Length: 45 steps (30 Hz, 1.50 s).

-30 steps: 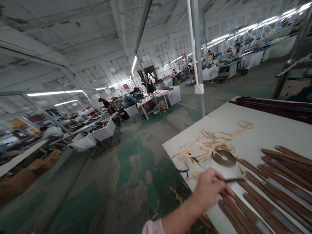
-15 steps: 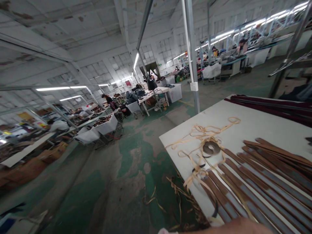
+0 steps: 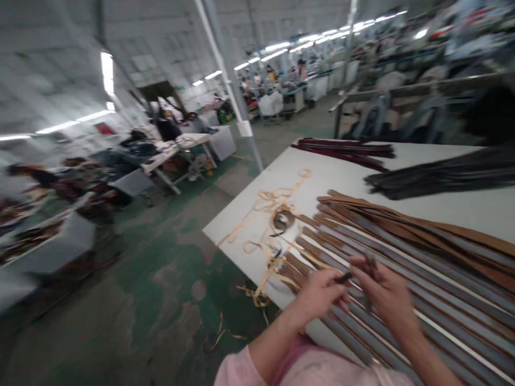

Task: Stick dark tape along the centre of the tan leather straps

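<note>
My left hand and my right hand are close together above the long brown-and-grey strips on the white table. The fingers of both are closed. A small dark piece shows at the left fingertips and reaches toward the right hand, but blur hides what it is. Something brownish and thin sticks up from the right fingers, also smeared. Beyond the strip ends lies a dark roll of tape, with loose tan ribbon tangled around it.
Dark red strips and a bundle of black strips lie at the table's far side. Ribbon scraps hang at the left edge, above the green-grey floor. A metal post stands behind the table corner.
The view has swung right, so the table sits further left and more of it shows. Both hands have come into view over the strips; before, only part of one showed at the bottom edge.
</note>
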### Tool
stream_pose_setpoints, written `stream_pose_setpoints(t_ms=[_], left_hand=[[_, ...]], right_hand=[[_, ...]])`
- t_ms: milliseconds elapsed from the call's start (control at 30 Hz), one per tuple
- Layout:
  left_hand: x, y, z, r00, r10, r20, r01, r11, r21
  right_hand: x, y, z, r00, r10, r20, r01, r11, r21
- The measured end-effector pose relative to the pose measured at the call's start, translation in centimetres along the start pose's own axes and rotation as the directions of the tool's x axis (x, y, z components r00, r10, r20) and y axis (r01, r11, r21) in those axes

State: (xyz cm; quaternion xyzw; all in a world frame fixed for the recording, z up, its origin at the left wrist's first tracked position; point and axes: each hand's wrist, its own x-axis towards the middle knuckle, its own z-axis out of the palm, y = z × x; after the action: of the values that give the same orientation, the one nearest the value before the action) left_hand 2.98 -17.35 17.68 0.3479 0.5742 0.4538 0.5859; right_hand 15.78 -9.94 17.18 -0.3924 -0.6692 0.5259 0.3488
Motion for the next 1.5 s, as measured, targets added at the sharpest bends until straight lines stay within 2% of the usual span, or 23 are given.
stream_pose_setpoints(t_ms=[100, 167, 300, 400, 467, 533, 567, 633, 700, 767, 833, 900, 967, 1000, 1067, 1133, 1200, 1333, 1400, 1500], left_hand=[[0.9, 1.8, -1.6, 0.996, 0.055, -0.068, -0.056, 0.998, -0.022], [1.2, 2.3, -2.6, 0.998, 0.034, -0.049, -0.040, 0.991, -0.129], [0.6, 2.3, -3.2, 0.998, -0.045, 0.035, 0.054, 0.930, -0.364], [0.5, 2.5, -3.1, 0.999, -0.036, 0.017, 0.039, 0.917, -0.397], [0.7, 2.7, -3.2, 0.996, 0.047, -0.082, -0.068, 0.960, -0.271], [0.8, 2.8, -3.5, 0.961, 0.191, -0.201, -0.197, 0.980, -0.007], [0.8, 2.8, -3.8, 0.937, 0.260, -0.235, -0.235, 0.963, 0.129], [0.6, 2.9, -4.4, 0.908, 0.349, -0.234, -0.272, 0.913, 0.306], [0.3, 3.1, -4.9, 0.914, 0.373, -0.159, -0.306, 0.892, 0.333], [0.1, 3.2, -5.2, 0.904, 0.419, -0.087, -0.377, 0.876, 0.299], [0.0, 3.1, -5.2, 0.877, 0.475, -0.074, -0.441, 0.856, 0.269], [0.1, 2.8, -5.0, 0.876, 0.475, -0.084, -0.451, 0.868, 0.207], [0.2, 2.3, -4.7, 0.899, 0.430, -0.085, -0.421, 0.901, 0.102], [0.3, 2.0, -4.5, 0.908, 0.410, -0.083, -0.406, 0.912, 0.059], [0.5, 1.6, -4.3, 0.918, 0.385, -0.091, -0.383, 0.923, 0.043], [0.9, 1.5, -3.9, 0.924, 0.371, -0.093, -0.357, 0.924, 0.138], [1.4, 1.5, -3.3, 0.929, 0.363, -0.076, -0.329, 0.902, 0.280], [2.9, 1.3, -1.3, 0.919, 0.382, 0.095, -0.374, 0.771, 0.515], [3.8, 1.1, -0.2, 0.906, 0.377, 0.191, -0.416, 0.715, 0.562], [4.9, 0.9, 1.0, 0.896, 0.310, 0.319, -0.442, 0.691, 0.571]], right_hand=[[2.6, -1.2, 2.0, 0.995, 0.096, -0.020, -0.090, 0.976, 0.196], [3.8, -1.5, 2.6, 0.993, 0.112, -0.031, -0.098, 0.951, 0.294], [4.0, -2.1, 3.3, 0.996, 0.092, -0.007, -0.080, 0.890, 0.449], [3.7, -2.4, 3.9, 0.997, 0.077, 0.030, -0.082, 0.867, 0.491], [3.6, -2.5, 4.3, 0.997, 0.065, 0.030, -0.071, 0.885, 0.461], [3.6, -2.5, 4.5, 0.999, 0.052, 0.002, -0.048, 0.912, 0.406], [3.6, -2.5, 4.6, 0.999, 0.046, -0.015, -0.037, 0.925, 0.379], [3.7, -2.5, 4.5, 0.998, 0.044, -0.041, -0.028, 0.942, 0.335], [3.9, -2.2, 4.5, 0.997, 0.072, -0.032, -0.056, 0.932, 0.358], [4.0, -1.8, 4.7, 0.988, 0.149, 0.032, -0.145, 0.859, 0.492], [3.9, -1.1, 5.5, 0.964, 0.218, 0.155, -0.266, 0.711, 0.651], [3.5, -0.2, 6.6, 0.932, 0.210, 0.295, -0.362, 0.583, 0.728], [3.0, 0.6, 7.6, 0.907, 0.168, 0.387, -0.414, 0.535, 0.737], [2.8, 1.0, 7.8, 0.902, 0.165, 0.398, -0.421, 0.537, 0.731], [2.3, 1.5, 7.4, 0.922, 0.226, 0.314, -0.386, 0.589, 0.710], [1.9, 1.7, 6.0, 0.951, 0.274, 0.144, -0.300, 0.699, 0.649], [1.3, 1.6, 3.9, 0.972, 0.234, 0.014, -0.204, 0.814, 0.544], [-0.5, 1.3, 0.0, 0.991, 0.122, -0.056, -0.097, 0.938, 0.332], [-1.3, 1.6, -1.3, 0.988, 0.094, -0.124, -0.062, 0.969, 0.238], [-2.3, 2.5, -2.6, 0.969, 0.072, -0.237, -0.037, 0.988, 0.151]])
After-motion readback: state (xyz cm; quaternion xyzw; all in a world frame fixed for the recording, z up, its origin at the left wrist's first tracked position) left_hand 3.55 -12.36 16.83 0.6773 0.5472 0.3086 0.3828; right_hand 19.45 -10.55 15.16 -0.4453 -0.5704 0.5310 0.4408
